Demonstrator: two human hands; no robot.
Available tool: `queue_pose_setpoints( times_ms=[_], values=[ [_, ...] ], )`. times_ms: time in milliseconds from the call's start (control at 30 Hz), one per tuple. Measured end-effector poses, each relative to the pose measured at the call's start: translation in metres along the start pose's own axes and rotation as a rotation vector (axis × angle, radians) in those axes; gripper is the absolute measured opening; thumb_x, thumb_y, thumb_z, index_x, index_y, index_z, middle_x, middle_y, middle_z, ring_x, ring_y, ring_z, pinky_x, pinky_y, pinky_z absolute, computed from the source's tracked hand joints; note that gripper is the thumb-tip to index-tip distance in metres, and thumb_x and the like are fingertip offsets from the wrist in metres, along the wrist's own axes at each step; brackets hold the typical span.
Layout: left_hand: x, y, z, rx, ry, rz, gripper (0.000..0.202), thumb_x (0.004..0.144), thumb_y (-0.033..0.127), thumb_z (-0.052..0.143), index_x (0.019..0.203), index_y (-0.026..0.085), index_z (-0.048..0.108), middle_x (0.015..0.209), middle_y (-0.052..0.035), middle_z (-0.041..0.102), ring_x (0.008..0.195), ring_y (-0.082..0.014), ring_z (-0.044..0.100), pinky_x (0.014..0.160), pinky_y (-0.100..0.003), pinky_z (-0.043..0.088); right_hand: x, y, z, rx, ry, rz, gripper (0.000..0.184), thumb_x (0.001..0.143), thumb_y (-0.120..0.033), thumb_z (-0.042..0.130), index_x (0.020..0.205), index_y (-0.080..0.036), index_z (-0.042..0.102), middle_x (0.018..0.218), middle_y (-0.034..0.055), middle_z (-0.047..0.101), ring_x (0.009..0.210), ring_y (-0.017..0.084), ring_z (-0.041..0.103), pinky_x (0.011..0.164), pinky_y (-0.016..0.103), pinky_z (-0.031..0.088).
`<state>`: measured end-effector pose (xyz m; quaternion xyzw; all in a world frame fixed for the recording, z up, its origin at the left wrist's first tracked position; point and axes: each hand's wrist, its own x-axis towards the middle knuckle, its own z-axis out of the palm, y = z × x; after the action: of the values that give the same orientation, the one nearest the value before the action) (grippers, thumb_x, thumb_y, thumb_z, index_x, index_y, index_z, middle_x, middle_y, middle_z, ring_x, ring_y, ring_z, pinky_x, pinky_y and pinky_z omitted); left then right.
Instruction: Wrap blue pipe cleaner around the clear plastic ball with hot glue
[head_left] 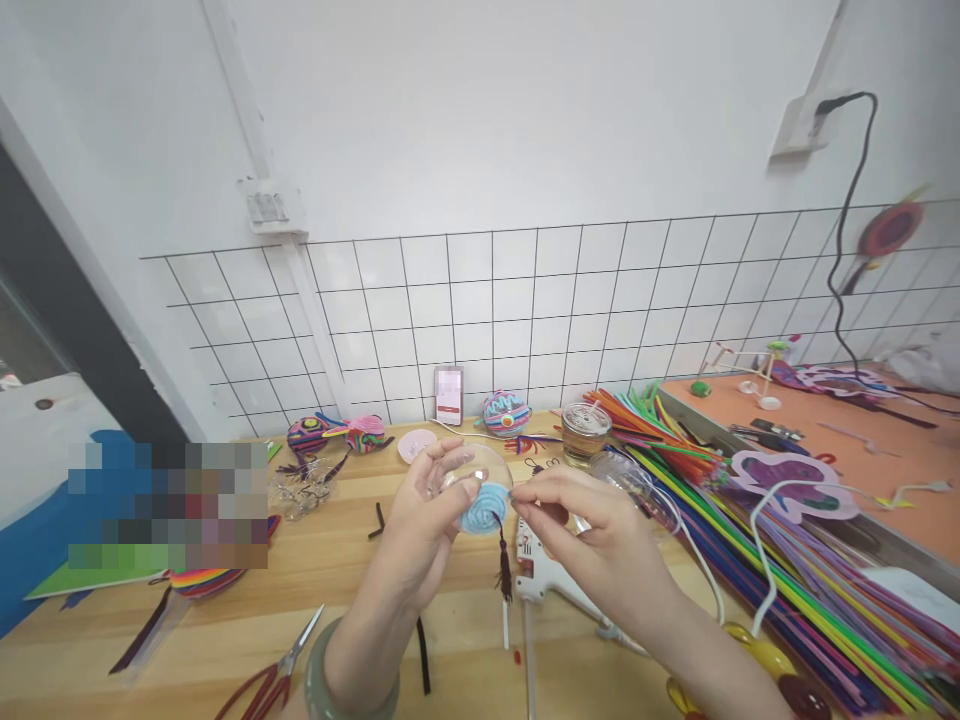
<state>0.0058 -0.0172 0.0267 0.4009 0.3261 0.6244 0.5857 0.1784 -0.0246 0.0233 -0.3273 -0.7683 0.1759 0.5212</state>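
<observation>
Gripping one clear ball (489, 464): left (429, 508) | pinching one blue coil (480, 508): right (596, 512) | hands: two

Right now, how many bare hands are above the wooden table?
2: the left hand holding the clear round plastic shell; the right hand to its right. Pixelation at left may hide more.

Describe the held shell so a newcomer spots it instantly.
Above the wooden table, find the left hand. It holds a clear rounded shell with a light-blue coil. Unlike the striped egg-shaped piece behind, its top is see-through, and a dark tassel hangs below.
</observation>
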Motion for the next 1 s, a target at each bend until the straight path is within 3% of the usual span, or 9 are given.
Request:
queue_pose_setpoints(
  times_ms=[333,1000],
  values=[
    [-0.002,-0.004,0.004,-0.038,0.035,0.015,0.05,0.067,0.027,0.079,0.111,0.024,0.055,0.115,-0.0055,0.055,0.1,-0.0196,0.059,0.077,-0.028,0.047,0.0,-0.002,0.007,0.041,0.078,0.033,0.015,0.086,-0.015,0.06,0.088,-0.02,0.074,0.079,0.0046,0.072,0.072,0.017,0.066,0.063,0.027,0.053],
    [-0.004,-0.011,0.009,-0.131,0.057,0.064,0.051,0.064,0.026,0.081,0.109,0.023,0.056,0.111,-0.005,0.058,0.097,-0.0197,0.059,0.079,-0.029,0.047,-0.001,-0.004,0.007,0.043,0.076,0.052,0.014,0.086,-0.02,0.063,0.095,-0.021,0.073,0.083,0.0043,0.074,0.07,0.017,0.066,0.062,0.029,0.055]
  ],
)
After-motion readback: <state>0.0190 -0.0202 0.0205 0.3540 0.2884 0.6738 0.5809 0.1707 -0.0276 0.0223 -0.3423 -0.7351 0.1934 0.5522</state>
